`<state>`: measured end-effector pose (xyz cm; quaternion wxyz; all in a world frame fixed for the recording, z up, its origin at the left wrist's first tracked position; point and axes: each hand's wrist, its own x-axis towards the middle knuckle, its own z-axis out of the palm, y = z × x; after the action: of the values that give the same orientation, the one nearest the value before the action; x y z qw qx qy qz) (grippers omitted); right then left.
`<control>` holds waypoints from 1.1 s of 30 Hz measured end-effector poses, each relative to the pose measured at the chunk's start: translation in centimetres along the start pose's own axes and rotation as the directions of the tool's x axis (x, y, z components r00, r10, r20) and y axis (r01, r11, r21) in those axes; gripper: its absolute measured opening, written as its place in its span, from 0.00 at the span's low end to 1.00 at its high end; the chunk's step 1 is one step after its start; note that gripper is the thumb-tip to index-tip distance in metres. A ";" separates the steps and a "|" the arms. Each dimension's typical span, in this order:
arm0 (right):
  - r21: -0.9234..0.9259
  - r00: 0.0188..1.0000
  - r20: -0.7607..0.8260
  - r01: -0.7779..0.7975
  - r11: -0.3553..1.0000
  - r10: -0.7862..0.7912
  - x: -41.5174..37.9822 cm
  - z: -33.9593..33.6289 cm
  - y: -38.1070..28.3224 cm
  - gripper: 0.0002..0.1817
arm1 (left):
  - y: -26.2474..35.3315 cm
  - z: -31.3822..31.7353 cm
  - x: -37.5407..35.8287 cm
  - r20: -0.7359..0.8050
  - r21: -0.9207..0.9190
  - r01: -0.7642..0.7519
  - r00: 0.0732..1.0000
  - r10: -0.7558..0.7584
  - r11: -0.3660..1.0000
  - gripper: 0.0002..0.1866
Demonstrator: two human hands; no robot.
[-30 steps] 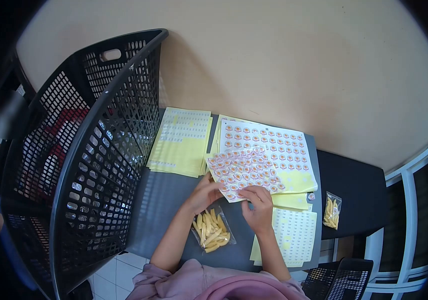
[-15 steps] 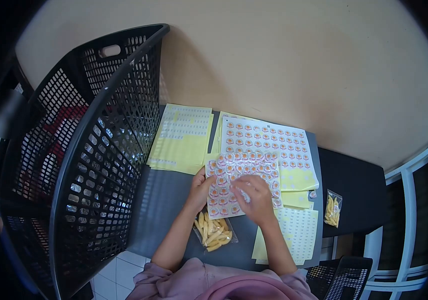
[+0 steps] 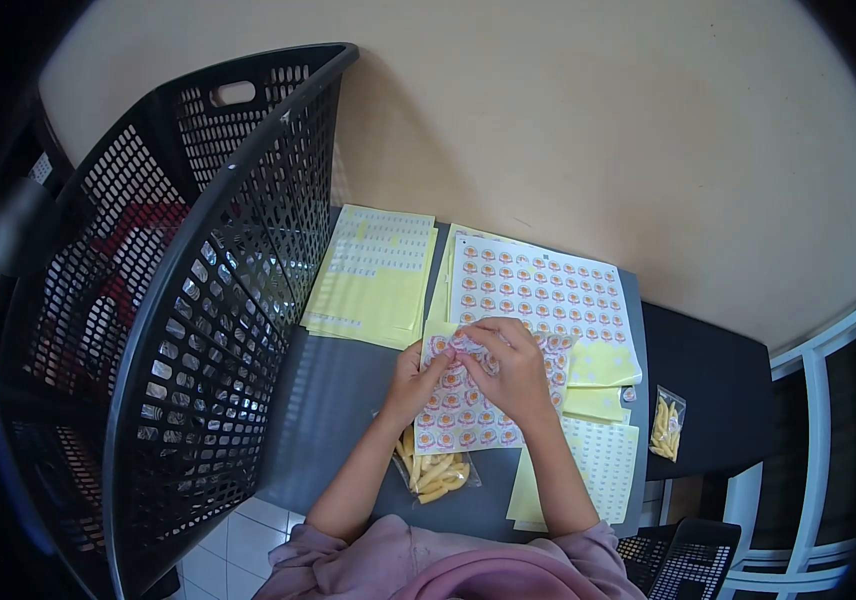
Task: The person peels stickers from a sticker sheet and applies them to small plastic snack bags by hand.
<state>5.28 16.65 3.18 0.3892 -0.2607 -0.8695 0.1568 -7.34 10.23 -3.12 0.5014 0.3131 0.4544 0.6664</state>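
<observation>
Round orange-and-pink stickers cover the sticker sheet (image 3: 468, 410), which lies tilted over the grey table in front of me. My left hand (image 3: 414, 382) pinches the left edge of this sheet between thumb and fingers. At the sheet's upper part, my right hand (image 3: 510, 372) has its thumb and index finger pressed together at a sticker, close to my left thumb. Below the sheet, partly covered by it, is a clear bag of yellow sticks (image 3: 438, 472).
A tall black basket (image 3: 223, 190) stands at left. Yellow label sheets (image 3: 373, 265) lie behind, more sticker sheets (image 3: 548, 285) at the back right, and small-label sheets (image 3: 598, 470) at right. Another bag of sticks (image 3: 666, 425) rests on a black surface (image 3: 713, 375).
My right hand has moved left and up, its fingers closing at the sheet's upper part beside my left hand. The sheet has shifted down slightly, and the view has moved a little.
</observation>
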 end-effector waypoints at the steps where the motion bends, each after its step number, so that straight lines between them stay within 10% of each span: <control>1: -0.001 1.000 0.000 -0.001 1.000 0.001 0.0 -0.1 0.0 0.14 | 0.0 0.0 0.0 0.003 0.035 -0.008 1.000 0.008 0.999 0.10; 33: 0.152 0.983 0.176 0.030 0.988 -0.057 0.1 -1.8 1.3 0.10 | 1.4 -0.3 -0.3 0.124 0.080 0.031 0.992 -0.041 0.996 0.15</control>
<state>7.04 17.87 3.83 0.3307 -0.1963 -0.8925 0.2356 -8.02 9.73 -1.94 0.5281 0.3655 0.4533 0.6181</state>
